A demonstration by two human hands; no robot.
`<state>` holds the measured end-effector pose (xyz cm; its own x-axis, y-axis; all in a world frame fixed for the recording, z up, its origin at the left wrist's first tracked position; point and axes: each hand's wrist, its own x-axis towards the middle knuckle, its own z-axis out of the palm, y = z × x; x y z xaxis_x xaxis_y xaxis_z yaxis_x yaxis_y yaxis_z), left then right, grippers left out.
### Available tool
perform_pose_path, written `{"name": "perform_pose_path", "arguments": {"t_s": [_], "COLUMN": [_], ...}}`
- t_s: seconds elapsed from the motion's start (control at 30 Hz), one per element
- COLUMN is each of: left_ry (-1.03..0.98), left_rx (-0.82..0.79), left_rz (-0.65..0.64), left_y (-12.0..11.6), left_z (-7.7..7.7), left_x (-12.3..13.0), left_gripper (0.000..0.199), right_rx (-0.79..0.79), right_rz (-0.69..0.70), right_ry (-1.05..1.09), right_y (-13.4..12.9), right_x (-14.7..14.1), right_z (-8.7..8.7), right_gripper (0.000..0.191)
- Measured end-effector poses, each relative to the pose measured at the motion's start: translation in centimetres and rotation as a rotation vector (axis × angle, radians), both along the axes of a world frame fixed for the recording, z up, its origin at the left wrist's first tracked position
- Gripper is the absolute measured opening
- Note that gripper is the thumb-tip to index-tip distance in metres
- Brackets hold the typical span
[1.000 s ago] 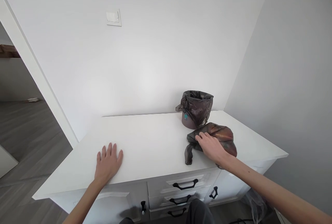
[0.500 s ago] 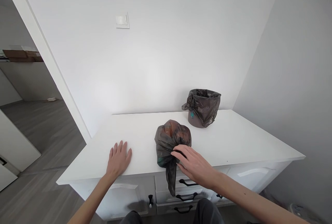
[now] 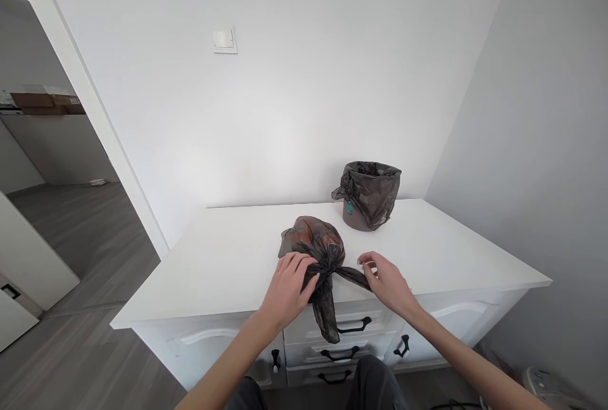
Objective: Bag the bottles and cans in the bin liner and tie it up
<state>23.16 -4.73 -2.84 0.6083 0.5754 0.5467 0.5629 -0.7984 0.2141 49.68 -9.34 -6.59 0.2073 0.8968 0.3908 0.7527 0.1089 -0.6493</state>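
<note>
White ctr (image 3: 451,251), dk bag (image 3: 312,231), long axis front-to-back, tail (image 3: 325,316) twd drawers (image 3: 310,354)

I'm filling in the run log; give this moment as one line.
left hand: on bag | right hand: holding strip, stretched sideways | loose end: hanging over counter front | bin: lined, behind bag

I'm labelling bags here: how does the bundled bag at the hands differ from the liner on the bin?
The bundled bag is gathered at its neck; the liner gapes open.
The bundled bag lies nearer the person; the liner sits farther back, around the bin.
The left hand and right hand touch the bundled bag, neither the liner.
Both are dark, thin, see-through plastic.
</note>
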Motion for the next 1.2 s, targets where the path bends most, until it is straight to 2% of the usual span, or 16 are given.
{"name": "perform_pose_path", "arguments": {"t_s": [0.1,0.17,0.23,0.3,0.33,0.43,0.47,0.6,0.73,0.87,1.0,1.07,1.2], "left_ry": [0.12,0.182,0.209,0.204,0.194,0.15,0.131,0.03,-0.029,0.032,0.141,0.173,0.161], "left_rx": [-0.003,-0.02,-0.051,-0.073,-0.074,-0.038,-0.018,0.054,0.025,0.039,0.156,0.215,0.305], "left_rz": [0.0,0.004,-0.004,-0.015,-0.019,-0.009,0.001,0.077,0.137,0.066,0.019,0.018,0.038], "left_y": [0.7,0.9,0.8,0.6,0.4,0.2,0.2,0.2,0.1,-0.4,-0.5,-0.4,-0.2], "left_z": [-0.1,-0.2,-0.2,0.1,0.3,0.9,1.1,1.5,1.8,1.9,1.6,1.6,2.3], "left_x": [1.1,1.4,1.4,1.1,0.8,-0.5,-1.0,-3.2,-4.3,-3.3,-2.0,-1.8,-2.4], "left_gripper": [0.027,0.021,0.015,0.016,0.016,0.014,0.013,0.013,0.012,0.016,0.01,0.003,0.012], "right_rx": [-0.082,-0.075,-0.047,-0.019,-0.012,0.011,0.03,0.145,0.237,0.248,0.172,0.153,0.203], "right_rz": [0.202,0.352,0.41,0.397,0.381,0.318,0.291,0.214,0.202,0.247,0.322,0.31,0.258], "right_ry": [-0.084,-0.197,-0.369,-0.528,-0.579,-0.62,-0.61,-0.534,-0.45,-0.442,-0.572,-0.612,-0.579], "right_y": [0.3,0.4,0.4,0.6,0.7,1.0,1.0,0.6,0.0,-0.3,-0.2,-0.1,0.3], "right_x": [0.7,0.4,-0.4,-1.3,-1.7,-2.5,-2.6,-2.2,-2.1,-3.2,-4.6,-5.0,-4.4], "right_z": [-0.2,0.3,1.1,1.8,2.0,2.3,2.3,2.2,2.0,0.9,0.2,0.4,1.5], "right_gripper": [0.029,0.044,0.059,0.062,0.056,0.022,0.016,0.026,0.029,0.014,0.023,0.015,0.008]}}
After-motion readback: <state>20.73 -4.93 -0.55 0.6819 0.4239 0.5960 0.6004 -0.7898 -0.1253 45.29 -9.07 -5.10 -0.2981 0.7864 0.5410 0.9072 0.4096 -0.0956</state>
